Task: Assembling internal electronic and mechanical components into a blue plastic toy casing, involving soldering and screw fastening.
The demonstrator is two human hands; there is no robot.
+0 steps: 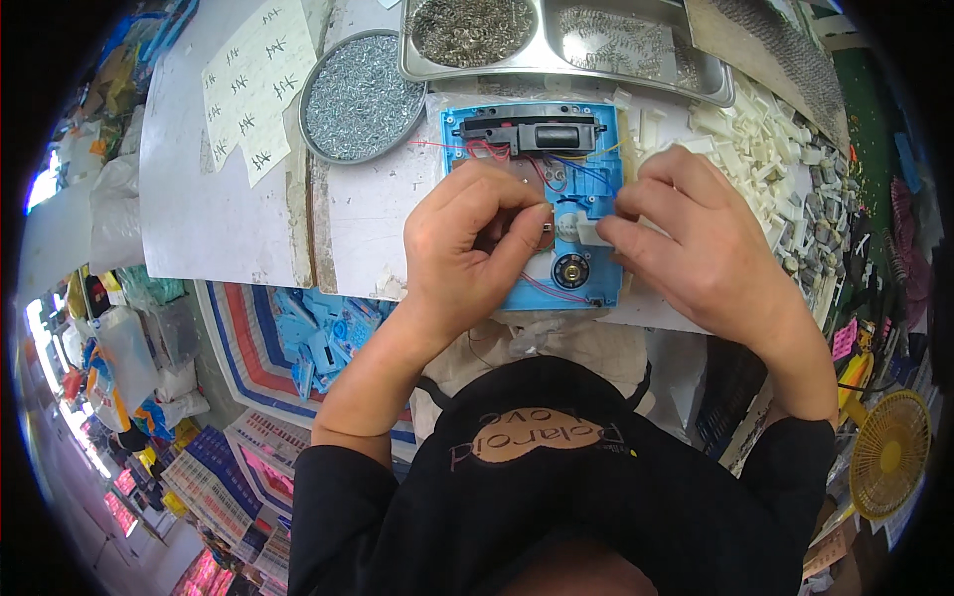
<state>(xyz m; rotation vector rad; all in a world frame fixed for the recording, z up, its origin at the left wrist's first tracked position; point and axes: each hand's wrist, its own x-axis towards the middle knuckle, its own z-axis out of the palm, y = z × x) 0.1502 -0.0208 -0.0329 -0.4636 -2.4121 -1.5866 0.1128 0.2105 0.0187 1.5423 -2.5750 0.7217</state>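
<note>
A light blue plastic housing (600,177) lies open at the table's front edge. Across its far end sits a black mechanism (533,133) with red, blue and yellow wires. A small round speaker (570,270) is set in its near part. My left hand (469,238) is over the housing's left side, thumb and forefinger closed beside a small circuit board; what they pinch, if anything, is hidden. From the right, my right hand (701,233) holds a small white plastic piece (590,230) between its fingertips, over the housing's middle.
A round tray of small screws (362,97) stands far left, near a marked paper sheet (256,91). Beyond the housing is a metal tray (556,74) of springs. White plastic parts (755,149) are heaped at right; a striped bag (260,328) holds blue pieces.
</note>
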